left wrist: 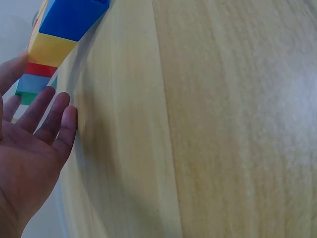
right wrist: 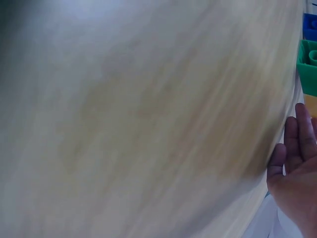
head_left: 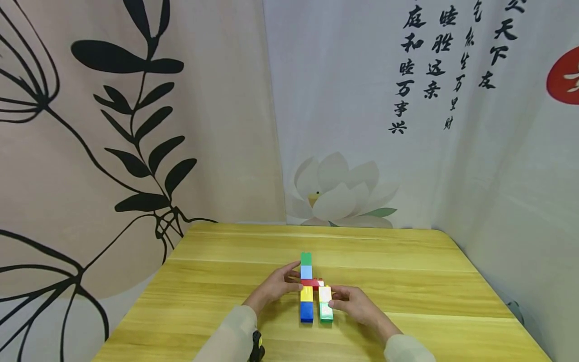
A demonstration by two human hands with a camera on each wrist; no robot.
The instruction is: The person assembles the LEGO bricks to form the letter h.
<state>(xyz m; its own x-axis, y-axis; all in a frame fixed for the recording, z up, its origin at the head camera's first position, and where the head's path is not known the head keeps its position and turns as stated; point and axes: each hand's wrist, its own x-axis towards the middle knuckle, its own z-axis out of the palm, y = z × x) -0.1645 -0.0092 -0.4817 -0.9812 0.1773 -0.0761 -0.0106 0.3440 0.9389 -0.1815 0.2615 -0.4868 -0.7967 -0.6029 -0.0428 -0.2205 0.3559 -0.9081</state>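
Note:
Toy building blocks are joined into one shape at the middle of the table in the head view. Its long left column runs from a green block (head_left: 306, 259) through light blue (head_left: 306, 272), red (head_left: 309, 284) and yellow (head_left: 306, 293) blocks to a blue block (head_left: 306, 312). On the right, a shorter leg has a pale yellow block (head_left: 324, 293) and a green block (head_left: 326, 312). My left hand (head_left: 281, 284) has its fingers extended along the left column, thumb at the yellow block. Thumb and fingers of my right hand (head_left: 358, 304) rest against the right leg's outer side.
The wooden table (head_left: 226, 261) stretches around the blocks. Behind it hang a curtain with dark plant prints (head_left: 145, 151) and a pale cloth with a lotus (head_left: 344, 191) and writing. A dark band (head_left: 257, 347) circles my left wrist.

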